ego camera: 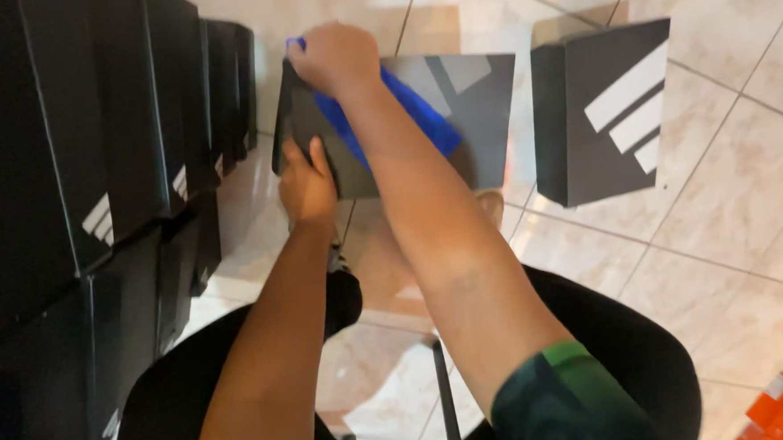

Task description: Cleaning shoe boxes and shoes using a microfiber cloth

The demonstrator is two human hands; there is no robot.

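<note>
A dark grey shoe box with pale stripes on its lid is held above the tiled floor. The left hand grips the box's near left corner, fingers pressed together along the edge. The right hand is closed over a blue cloth at the box's far left corner; its fingers appear curled on the cloth, though they are hidden from above. The cloth lies across the lid, so wiping appears under way rather than finished; how much of the lid is done cannot be told. A second matching box stands right of the held box, and stacked black boxes stand left of it.
</note>
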